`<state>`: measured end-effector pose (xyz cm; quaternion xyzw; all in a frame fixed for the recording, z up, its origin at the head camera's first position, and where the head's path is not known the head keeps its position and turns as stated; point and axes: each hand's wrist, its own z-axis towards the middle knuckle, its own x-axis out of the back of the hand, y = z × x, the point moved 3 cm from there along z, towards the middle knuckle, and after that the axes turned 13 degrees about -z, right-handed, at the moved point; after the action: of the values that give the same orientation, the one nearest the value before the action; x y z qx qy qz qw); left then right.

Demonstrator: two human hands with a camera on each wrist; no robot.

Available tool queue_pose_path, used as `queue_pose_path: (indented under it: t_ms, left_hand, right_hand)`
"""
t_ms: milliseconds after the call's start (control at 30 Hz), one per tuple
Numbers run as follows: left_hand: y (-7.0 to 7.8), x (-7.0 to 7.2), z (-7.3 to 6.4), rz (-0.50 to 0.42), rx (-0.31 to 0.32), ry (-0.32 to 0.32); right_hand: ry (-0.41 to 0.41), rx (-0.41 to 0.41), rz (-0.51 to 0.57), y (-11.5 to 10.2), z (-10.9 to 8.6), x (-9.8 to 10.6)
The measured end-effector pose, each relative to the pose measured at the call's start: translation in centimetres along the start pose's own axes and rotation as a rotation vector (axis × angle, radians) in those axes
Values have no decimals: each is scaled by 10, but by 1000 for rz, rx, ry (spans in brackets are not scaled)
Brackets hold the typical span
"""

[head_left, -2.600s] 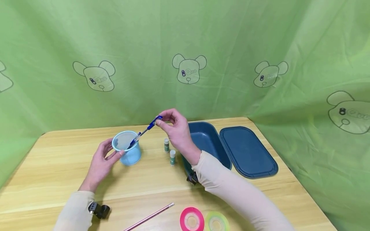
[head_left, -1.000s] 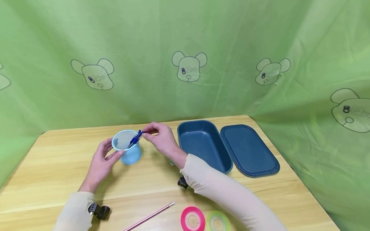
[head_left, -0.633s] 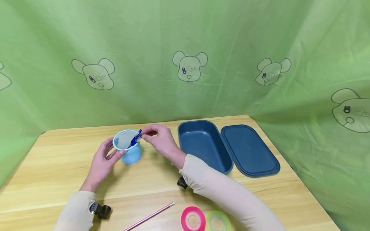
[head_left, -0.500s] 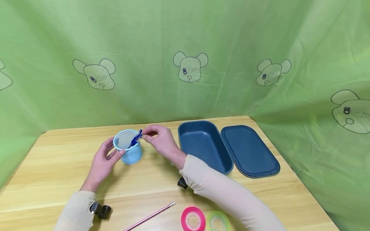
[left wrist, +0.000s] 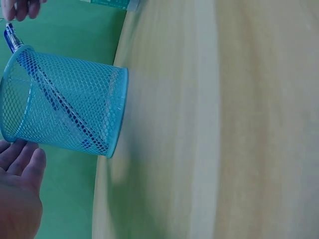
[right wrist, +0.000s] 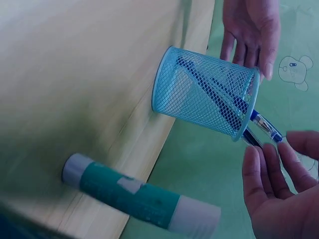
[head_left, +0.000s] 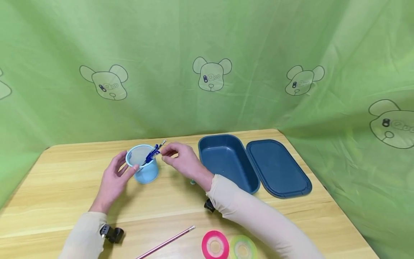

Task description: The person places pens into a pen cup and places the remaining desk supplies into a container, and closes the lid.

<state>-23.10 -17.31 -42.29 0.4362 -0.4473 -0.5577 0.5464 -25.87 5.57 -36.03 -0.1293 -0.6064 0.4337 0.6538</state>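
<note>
A light-blue mesh pen holder (head_left: 146, 174) stands upright on the table, with blue pens (head_left: 151, 155) leaning out over its right rim. My left hand (head_left: 111, 181) holds the holder's left side by the rim, thumb in front and fingers behind. Just right of the pen tops is my right hand (head_left: 185, 160); its thumb and fingers are apart and grip nothing. The right wrist view shows that hand (right wrist: 286, 191) close beside the pen ends (right wrist: 271, 130). A silver-tipped end (head_left: 163, 142) also sticks out among the pens. A glue stick (right wrist: 134, 196) stands near the right hand, mostly hidden in the head view.
A dark-blue box (head_left: 226, 158) lies open behind the right forearm, its lid (head_left: 279, 169) flat beside it. In front are a pink pencil (head_left: 166, 241), a pink tape roll (head_left: 215, 245) and a yellow-green tape roll (head_left: 243, 248). A green curtain (head_left: 155, 108) backs the wooden table.
The right hand lowered a blue pen into the holder beside another one. It has since let go and drawn slightly right. The left hand stays on the rim.
</note>
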Motion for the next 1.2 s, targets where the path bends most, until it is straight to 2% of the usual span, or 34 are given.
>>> queue_pose_path:
  t_ms: [133,333,533,733,1033,1200]
  left_hand:
    - [1,2,0,9,6,4]
    - [-1,4,0,-12,15,0]
    - [-2,3,1,-35,12,3]
    - [-1,2,2,-34,21,6]
    - [-3,2,1,-44,29,9]
    - [-3,2,1,-45,28,6]
  right_hand:
    - [-53,39,-23,-2,-4,-3]
    - [-117,26,1,-7,-17,3]
    - [-250,54,-15,-12,-40,12]
    - [-356,91,-50,-6,-63,14]
    - [-484,99,-97,7,-93,11]
    - [-554,87,-89,16,-108,7]
